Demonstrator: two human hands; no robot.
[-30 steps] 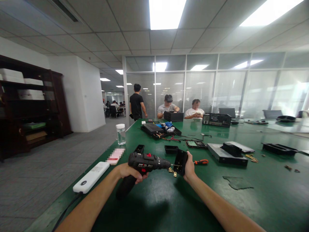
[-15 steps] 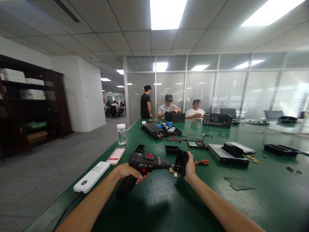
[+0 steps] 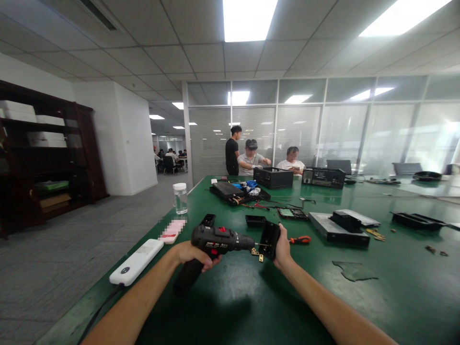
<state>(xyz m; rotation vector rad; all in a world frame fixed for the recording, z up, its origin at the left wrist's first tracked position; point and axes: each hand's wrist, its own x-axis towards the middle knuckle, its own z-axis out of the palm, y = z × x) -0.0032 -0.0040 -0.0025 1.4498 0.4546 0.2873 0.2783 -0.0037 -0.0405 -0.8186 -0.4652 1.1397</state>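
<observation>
My left hand [image 3: 199, 255] is wrapped round the grip of a black power drill [image 3: 215, 239] with red buttons. The drill lies level, its bit pointing right into a small black box-shaped part [image 3: 269, 241]. My right hand [image 3: 282, 249] holds that part upright by its right side, its open face toward the drill. Several small brass-coloured pieces [image 3: 260, 258] lie on the green table [image 3: 230, 311] just below the bit. An orange-handled screwdriver [image 3: 300, 239] rests right of my right hand. Behind the part sits a black tray [image 3: 255, 221].
At left are a white power strip [image 3: 136, 262], a phone [image 3: 173, 231] and a clear jar [image 3: 180, 199]. A silver drive [image 3: 338, 232] and a broken dark sheet [image 3: 355, 271] lie right. People sit and stand behind a black case [image 3: 273, 177] at the far edge.
My hands, the drill and the black part have barely moved. Across the table, the black case has shifted right and turned, and the standing person has moved right.
</observation>
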